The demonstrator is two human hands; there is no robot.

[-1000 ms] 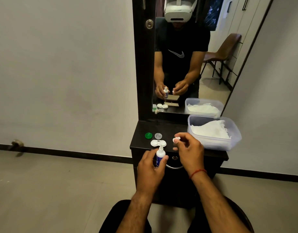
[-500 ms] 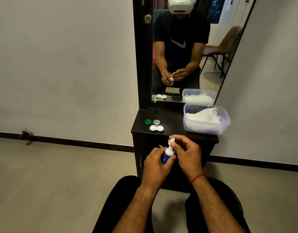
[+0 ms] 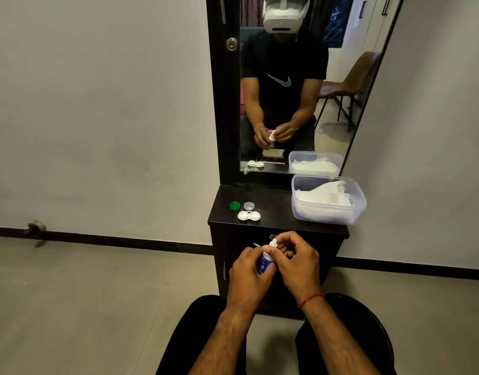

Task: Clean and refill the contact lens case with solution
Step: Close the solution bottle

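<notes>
On the dark cabinet top [image 3: 276, 204] below the mirror lie a green round cap [image 3: 234, 205], a clear round cap [image 3: 249, 205] and the open white lens case [image 3: 249, 215], while nearer, the left hand [image 3: 248, 274] grips a small blue-labelled white solution bottle [image 3: 266, 259] whose tip the right hand [image 3: 298, 259] pinches.

1. Both forearms are bare to beyond the frame's lower edge; no sleeves show on them.
2. A thin red thread bracelet [image 3: 311, 299] circles the wrist of the right hand [image 3: 298, 262].
3. The left hand [image 3: 248, 274] wears nothing.
4. Black trousers [image 3: 184, 345] cover both legs.
</notes>
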